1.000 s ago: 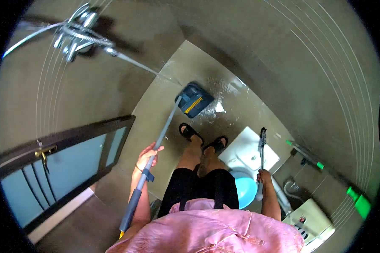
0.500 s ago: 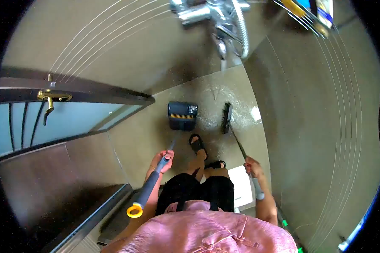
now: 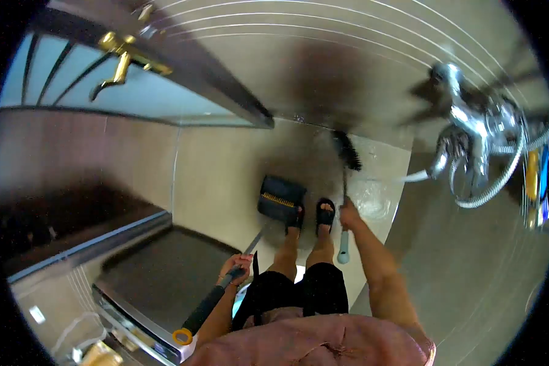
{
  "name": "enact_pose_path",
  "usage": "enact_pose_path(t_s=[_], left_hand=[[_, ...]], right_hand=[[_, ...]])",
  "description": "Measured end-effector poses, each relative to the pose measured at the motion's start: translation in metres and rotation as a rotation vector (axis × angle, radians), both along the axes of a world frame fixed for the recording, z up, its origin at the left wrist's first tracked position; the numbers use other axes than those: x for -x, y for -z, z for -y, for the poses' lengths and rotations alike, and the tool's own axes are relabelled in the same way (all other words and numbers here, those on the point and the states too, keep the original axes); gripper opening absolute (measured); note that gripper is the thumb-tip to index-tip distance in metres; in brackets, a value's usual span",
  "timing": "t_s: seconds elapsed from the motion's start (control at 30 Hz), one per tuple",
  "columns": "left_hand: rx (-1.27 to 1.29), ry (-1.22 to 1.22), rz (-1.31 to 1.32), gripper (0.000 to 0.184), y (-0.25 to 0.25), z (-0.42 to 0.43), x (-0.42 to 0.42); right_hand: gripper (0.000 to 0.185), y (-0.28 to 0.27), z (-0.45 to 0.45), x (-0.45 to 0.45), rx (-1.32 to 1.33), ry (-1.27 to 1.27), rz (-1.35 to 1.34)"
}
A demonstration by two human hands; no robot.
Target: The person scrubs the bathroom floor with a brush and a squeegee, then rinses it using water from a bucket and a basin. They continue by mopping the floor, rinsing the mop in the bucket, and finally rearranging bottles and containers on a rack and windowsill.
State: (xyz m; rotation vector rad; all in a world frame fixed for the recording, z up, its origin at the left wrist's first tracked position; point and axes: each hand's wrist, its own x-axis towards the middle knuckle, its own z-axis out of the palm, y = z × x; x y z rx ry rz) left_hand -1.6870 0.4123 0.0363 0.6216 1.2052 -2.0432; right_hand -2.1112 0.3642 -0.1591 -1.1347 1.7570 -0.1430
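Note:
My left hand (image 3: 236, 268) is wrapped round the grey pole of a long-handled dustpan (image 3: 215, 300), whose yellow-ringed end points back toward me. The dark dustpan head (image 3: 280, 198), with a row of yellow teeth, rests on the floor just ahead of my sandalled feet. In my right hand (image 3: 349, 215) is the handle of a black-bristled brush (image 3: 346, 150); its pale grip end (image 3: 343, 247) sticks out below the hand. The bristles are at the floor near the foot of the wall. Water runs from the tap (image 3: 470, 125) onto the wet floor (image 3: 375, 198) right of the brush.
At the upper left stands a door with frosted panes and a brass handle (image 3: 122, 66). A flat dark-topped appliance (image 3: 171, 274) is at the lower left. A metal hose (image 3: 500, 189) loops beneath the tap, beside a wire rack with bottles (image 3: 534, 177) at the right edge.
The view has turned toward the door, and the tap now shows at the right. The brush has gone from beside the white fixture to the floor near the wall. Both hands keep their holds.

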Motion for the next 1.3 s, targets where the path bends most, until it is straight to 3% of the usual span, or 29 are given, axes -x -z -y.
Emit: enact_pose_path(t_s=[0.03,0.1,0.2,0.23,0.33,0.4,0.47,0.53,0.67,0.8,0.83,0.87,0.9,0.97,1.03,1.13,1.2,1.3], left_hand=[[-0.049,-0.051,0.099,0.029,-0.013,-0.006,0.013],[-0.155,-0.071,0.352,0.027,-0.032,-0.012,0.035],[-0.109,-0.446,0.001,0.027,-0.026,-0.048,0.051],[-0.062,-0.380,0.217,0.022,-0.034,-0.055,0.056],[-0.179,-0.771,-0.018,0.012,-0.040,-0.084,0.066],[-0.155,-0.819,-0.095,0.013,-0.024,-0.112,0.065],[-0.119,-0.821,-0.043,0.014,-0.014,-0.135,0.070],[-0.131,-0.947,-0.044,0.015,-0.028,-0.135,0.080],[0.043,-0.911,-0.012,0.008,-0.027,-0.146,0.080],[0.005,-0.886,0.083,0.009,-0.025,-0.141,0.067],[0.088,-0.903,0.005,0.009,-0.021,-0.144,0.064],[0.179,-0.921,-0.067,0.008,-0.017,-0.147,0.059],[0.009,-0.995,-0.093,0.005,-0.020,-0.143,0.053],[-0.023,-1.055,-0.041,0.004,-0.007,-0.152,0.042],[-0.036,-1.116,-0.065,0.006,0.015,-0.164,0.037],[-0.010,-1.222,-0.009,0.013,-0.014,-0.147,0.035],[0.005,-1.208,0.041,0.011,-0.004,-0.158,0.035],[-0.018,-1.343,-0.106,0.005,-0.005,-0.165,0.042]], right_hand=[[0.052,-0.002,0.012,-0.019,-0.049,0.140,0.184],[0.048,-0.064,0.051,-0.022,-0.254,0.169,0.295],[0.042,-0.129,0.089,0.013,-0.553,0.282,0.666],[0.035,-0.150,0.085,0.023,-0.533,0.370,0.695],[0.020,-0.178,0.044,0.068,-0.574,0.525,0.782],[0.015,-0.181,0.014,0.097,-0.664,0.827,0.740],[0.013,-0.166,-0.002,0.130,-0.674,0.884,0.614],[0.011,-0.142,-0.003,0.161,-0.643,0.838,0.449],[0.008,-0.092,0.015,0.158,-0.589,0.652,0.311],[0.007,-0.001,0.009,0.062,-0.613,0.528,0.451],[0.007,0.015,0.004,0.023,-0.654,0.531,0.511],[0.003,0.007,0.006,-0.028,-0.724,0.629,0.529],[0.011,-0.025,0.018,-0.078,-0.762,0.482,0.584],[0.027,-0.069,0.052,-0.145,-0.807,0.242,0.638],[0.039,-0.087,0.072,-0.185,-0.839,0.085,0.628],[0.045,-0.130,0.127,-0.209,-0.866,0.007,0.578],[0.046,-0.146,0.157,-0.211,-0.626,-0.183,0.370],[0.032,-0.153,0.210,-0.238,-0.584,-0.219,0.379]])
